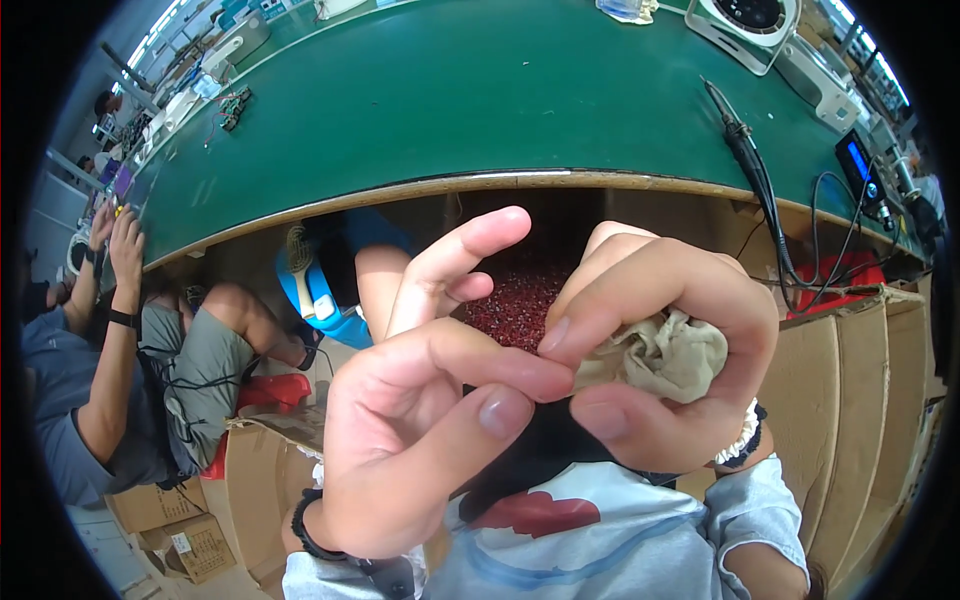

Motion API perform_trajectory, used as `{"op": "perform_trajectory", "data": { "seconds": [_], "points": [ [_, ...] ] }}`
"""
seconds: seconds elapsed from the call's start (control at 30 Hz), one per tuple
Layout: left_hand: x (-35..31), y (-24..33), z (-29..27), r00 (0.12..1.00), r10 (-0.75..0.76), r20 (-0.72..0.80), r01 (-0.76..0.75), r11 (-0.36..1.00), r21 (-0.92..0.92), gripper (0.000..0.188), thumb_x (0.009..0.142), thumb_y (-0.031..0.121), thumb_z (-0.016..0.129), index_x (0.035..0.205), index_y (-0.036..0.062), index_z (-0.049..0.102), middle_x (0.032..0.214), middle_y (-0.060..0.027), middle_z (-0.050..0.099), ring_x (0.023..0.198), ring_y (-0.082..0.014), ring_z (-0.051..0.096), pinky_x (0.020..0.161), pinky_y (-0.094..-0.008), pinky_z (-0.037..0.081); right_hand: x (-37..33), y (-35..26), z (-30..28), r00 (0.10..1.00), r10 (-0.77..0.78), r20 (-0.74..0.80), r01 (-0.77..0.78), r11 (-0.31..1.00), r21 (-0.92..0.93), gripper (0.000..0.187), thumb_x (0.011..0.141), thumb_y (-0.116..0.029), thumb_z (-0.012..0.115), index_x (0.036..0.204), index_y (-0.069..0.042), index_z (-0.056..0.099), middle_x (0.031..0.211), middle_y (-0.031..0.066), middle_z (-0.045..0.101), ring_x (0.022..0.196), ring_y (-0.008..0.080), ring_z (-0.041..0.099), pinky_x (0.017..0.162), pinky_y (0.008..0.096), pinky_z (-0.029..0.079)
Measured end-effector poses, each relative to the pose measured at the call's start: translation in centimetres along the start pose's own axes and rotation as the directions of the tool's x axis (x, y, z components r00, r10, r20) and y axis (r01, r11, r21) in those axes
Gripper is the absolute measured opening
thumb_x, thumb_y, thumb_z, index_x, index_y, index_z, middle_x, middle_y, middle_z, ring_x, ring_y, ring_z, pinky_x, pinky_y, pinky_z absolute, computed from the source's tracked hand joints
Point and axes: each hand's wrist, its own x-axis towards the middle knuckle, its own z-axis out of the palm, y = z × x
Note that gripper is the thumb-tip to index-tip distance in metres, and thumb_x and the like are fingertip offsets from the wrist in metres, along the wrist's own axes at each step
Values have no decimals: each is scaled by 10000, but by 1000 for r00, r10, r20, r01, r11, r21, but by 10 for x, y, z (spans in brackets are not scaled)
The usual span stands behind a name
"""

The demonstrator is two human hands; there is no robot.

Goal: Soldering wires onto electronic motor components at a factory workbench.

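Observation:
My right hand (680, 350) is curled round a crumpled beige piece (678, 355), soft like thin cloth or rubber. Its thumb and index finger close toward the middle, at the edge of that piece. My left hand (420, 420) meets it there: the left index fingertip touches the right fingertips, and the left thumb lies against that index finger. Another left finger points up and away. Whatever sits between the left thumb and index finger is hidden. Both hands are held in front of my body, on the near side of the green bench (450, 110).
On the bench's right lie a soldering iron (740, 135) with a black cable and a small display unit (860, 165). Small electronic parts (234, 108) lie at the left. Cardboard boxes (830, 400) stand beside me. A co-worker (100, 370) sits at the left.

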Motion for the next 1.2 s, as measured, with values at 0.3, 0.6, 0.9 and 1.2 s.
{"op": "perform_trajectory", "data": {
  "seconds": [0.3, 0.6, 0.9, 1.2],
  "points": [
    [3, -3, 6, 994, 56, -92, -53, 998, 42, 172, 687, 195, 599, 662, 40, 530, 1201, -97, 329, 1027, -161, 379, 858, -292, 325, -5, -2, 8, 977, 202, -67, -195, 976, 102, 137, 655, -51, 649, 711, -7, 532, 647, 85, 555, 553, 111, 463, 497, 213, 352],
    [5, -8, 13, 987, 121, -103, -116, 992, 56, 203, 696, 189, 581, 664, 15, 481, 893, -38, 374, 831, -127, 401, 768, -251, 334, -6, -6, 2, 930, 364, -47, -358, 927, 111, 132, 645, -15, 637, 672, -9, 508, 631, 94, 546, 545, 107, 458, 462, 200, 354],
    [4, -7, 4, 997, -25, -78, 20, 998, -60, 225, 744, 224, 518, 705, 9, 465, 891, -33, 383, 840, -138, 442, 759, -241, 357, -2, 3, 16, 926, 371, -71, -338, 897, 285, 138, 669, -5, 616, 665, -21, 479, 618, 73, 540, 543, 76, 452, 458, 184, 356],
    [7, -17, -8, 997, -62, -35, 57, 989, -138, 210, 762, 212, 493, 792, 7, 459, 898, -45, 419, 835, -124, 441, 746, -246, 371, -1, 9, 25, 855, 518, -20, -440, 747, 498, 130, 725, -16, 573, 659, -30, 462, 597, 51, 514, 495, 54, 431, 433, 168, 338]
  ]
}}
